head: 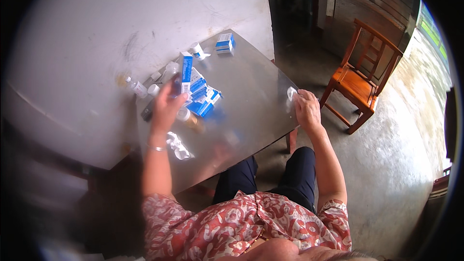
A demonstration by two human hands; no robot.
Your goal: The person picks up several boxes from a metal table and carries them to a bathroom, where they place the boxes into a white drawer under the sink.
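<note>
My left hand (167, 103) grips a long blue-and-white medicine carton (186, 74) near its lower end, above the left part of the table. Beneath and beside it lie several flat blue-and-white cartons (203, 99) in an overlapping pile. A jar with a white lid (183, 114) stands close to my left wrist. At the right edge of the table is my right hand (307, 110), its fingertips at a small clear plastic piece (291, 93). Whether those fingers grip the plastic or only touch it is unclear.
The grey table (253, 90) meets a white wall. Along the wall stand a clear labelled bottle (136, 87) and a white pill bottle (197, 50). Another carton stack (225, 43) sits at the far corner. Crumpled tissue (178, 146) lies nearer me. A wooden chair (357, 83) stands right.
</note>
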